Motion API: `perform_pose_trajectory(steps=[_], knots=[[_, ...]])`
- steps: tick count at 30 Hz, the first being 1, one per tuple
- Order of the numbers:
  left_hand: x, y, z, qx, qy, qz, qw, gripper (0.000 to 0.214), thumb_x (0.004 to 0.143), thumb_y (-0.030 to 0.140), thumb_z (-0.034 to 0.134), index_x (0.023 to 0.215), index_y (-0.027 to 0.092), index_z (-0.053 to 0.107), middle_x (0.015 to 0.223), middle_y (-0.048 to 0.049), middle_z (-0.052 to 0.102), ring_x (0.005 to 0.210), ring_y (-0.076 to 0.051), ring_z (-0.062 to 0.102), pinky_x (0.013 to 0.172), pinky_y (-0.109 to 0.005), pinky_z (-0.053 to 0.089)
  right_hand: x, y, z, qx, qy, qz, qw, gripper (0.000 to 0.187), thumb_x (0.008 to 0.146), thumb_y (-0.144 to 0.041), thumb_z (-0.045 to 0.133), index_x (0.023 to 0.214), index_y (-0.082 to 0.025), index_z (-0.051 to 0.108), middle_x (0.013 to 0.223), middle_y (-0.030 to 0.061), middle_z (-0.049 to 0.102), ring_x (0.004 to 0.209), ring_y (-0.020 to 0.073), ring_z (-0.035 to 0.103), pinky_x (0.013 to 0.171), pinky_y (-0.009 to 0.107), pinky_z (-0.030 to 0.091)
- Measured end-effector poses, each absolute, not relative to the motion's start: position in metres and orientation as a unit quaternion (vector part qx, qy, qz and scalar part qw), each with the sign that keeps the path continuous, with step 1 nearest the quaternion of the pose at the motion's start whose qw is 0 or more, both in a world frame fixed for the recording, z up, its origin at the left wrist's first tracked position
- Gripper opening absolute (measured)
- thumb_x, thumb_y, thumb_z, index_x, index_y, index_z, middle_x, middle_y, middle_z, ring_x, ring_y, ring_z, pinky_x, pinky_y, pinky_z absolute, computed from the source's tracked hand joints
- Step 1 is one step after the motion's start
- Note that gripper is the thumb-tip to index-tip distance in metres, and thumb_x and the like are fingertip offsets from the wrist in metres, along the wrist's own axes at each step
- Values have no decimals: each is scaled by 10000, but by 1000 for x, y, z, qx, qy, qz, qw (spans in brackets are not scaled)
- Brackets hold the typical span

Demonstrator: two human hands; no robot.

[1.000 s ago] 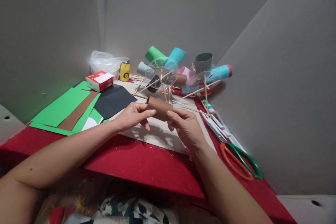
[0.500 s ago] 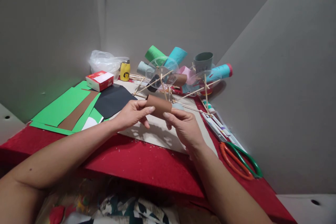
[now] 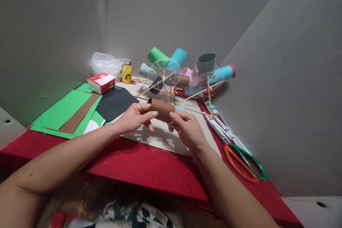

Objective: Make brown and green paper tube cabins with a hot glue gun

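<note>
A brown paper tube [image 3: 161, 109] is held level above a pale board [image 3: 160, 139]. My left hand [image 3: 135, 117] pinches its left end, thumb in front and fingers behind. At the right end, my right hand [image 3: 187, 128] grips it between thumb and fingers. Just behind the tube stands a frame of wooden sticks [image 3: 169, 91] with clear plastic discs [image 3: 163, 67]. Around it are a green tube [image 3: 157, 56], a blue tube [image 3: 178, 58] and another brown tube [image 3: 182, 81].
Green sheets [image 3: 61, 108] and black paper [image 3: 116, 103] lie on the left, with a red-and-white box [image 3: 101, 82] on them. Behind are a plastic bag [image 3: 107, 65] and a yellow bottle [image 3: 127, 73]. Scissors [image 3: 244, 162] and several markers [image 3: 227, 128] line the right edge of the red table [image 3: 149, 169].
The tube remains between both hands. My right fingers have shifted slightly at its right end; the tube sits a touch lower. Little else differs.
</note>
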State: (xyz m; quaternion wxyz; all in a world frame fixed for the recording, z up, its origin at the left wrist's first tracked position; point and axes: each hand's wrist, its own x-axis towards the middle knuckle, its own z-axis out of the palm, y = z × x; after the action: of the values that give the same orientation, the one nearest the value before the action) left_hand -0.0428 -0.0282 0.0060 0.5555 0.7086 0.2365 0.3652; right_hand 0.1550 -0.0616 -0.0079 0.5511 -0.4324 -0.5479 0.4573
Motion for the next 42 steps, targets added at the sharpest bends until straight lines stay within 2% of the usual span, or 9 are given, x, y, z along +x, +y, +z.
perform_pose_trajectory(steps=[3, 7, 10, 14, 19, 23, 27, 37, 42], knots=[[-41, -27, 2, 725, 222, 352, 549, 278, 843, 333, 615, 997, 114, 690, 869, -52, 695, 541, -89, 625, 494, -192, 450, 156, -59, -9, -430, -527, 467, 565, 304, 697, -479, 739, 662, -185, 672, 478, -46, 489, 433, 88, 385, 429, 234, 311], [-40, -29, 5, 707, 219, 354, 572, 325, 823, 363, 641, 1042, 128, 691, 941, -68, 700, 588, -98, 622, 554, -230, 518, 158, -61, -7, -442, -574, 426, 541, 301, 737, -403, 735, 561, -178, 639, 475, -41, 494, 478, 88, 411, 485, 238, 325], [-42, -30, 10, 687, 243, 373, 575, 321, 848, 380, 608, 1018, 125, 703, 960, -80, 709, 549, -80, 617, 532, -210, 497, 157, -64, -7, -452, -619, 395, 506, 341, 758, -405, 719, 526, -176, 620, 499, -29, 527, 509, 98, 448, 526, 243, 358], [-43, -28, 7, 697, 258, 361, 563, 323, 861, 370, 590, 1043, 127, 698, 915, -76, 714, 513, -74, 623, 468, -172, 422, 155, -62, -9, -434, -569, 446, 537, 379, 765, -513, 672, 596, -176, 642, 527, -13, 558, 475, 104, 462, 470, 240, 370], [-43, -26, 3, 684, 232, 356, 593, 344, 812, 365, 656, 1072, 144, 695, 1001, -89, 707, 540, -78, 622, 526, -209, 485, 155, -61, -8, -431, -562, 439, 553, 280, 749, -421, 720, 619, -181, 656, 493, -42, 510, 455, 89, 420, 455, 224, 340], [-45, -24, 6, 647, 262, 361, 617, 365, 779, 378, 688, 1039, 122, 701, 975, -110, 718, 509, -86, 634, 494, -193, 452, 153, -66, -5, -453, -618, 384, 516, 346, 773, -412, 700, 530, -178, 623, 496, -28, 524, 483, 97, 448, 493, 234, 361], [-46, -22, 6, 639, 265, 355, 628, 372, 765, 375, 699, 1041, 126, 703, 991, -111, 716, 497, -84, 634, 502, -198, 458, 151, -66, -7, -447, -597, 400, 533, 362, 795, -478, 661, 591, -179, 645, 544, -12, 573, 471, 102, 468, 485, 242, 380], [-45, -26, 7, 646, 279, 360, 613, 324, 778, 401, 684, 942, 125, 730, 751, -43, 711, 497, -73, 609, 507, -179, 420, 152, -67, -5, -451, -630, 358, 521, 369, 814, -411, 661, 529, -185, 601, 485, -28, 526, 480, 104, 441, 511, 250, 345], [-44, -23, 2, 663, 266, 374, 591, 306, 803, 395, 660, 953, 136, 727, 734, -31, 704, 486, -63, 592, 478, -167, 383, 151, -69, -5, -445, -630, 364, 523, 380, 822, -400, 655, 514, -185, 602, 477, -29, 522, 483, 99, 444, 510, 244, 351]])
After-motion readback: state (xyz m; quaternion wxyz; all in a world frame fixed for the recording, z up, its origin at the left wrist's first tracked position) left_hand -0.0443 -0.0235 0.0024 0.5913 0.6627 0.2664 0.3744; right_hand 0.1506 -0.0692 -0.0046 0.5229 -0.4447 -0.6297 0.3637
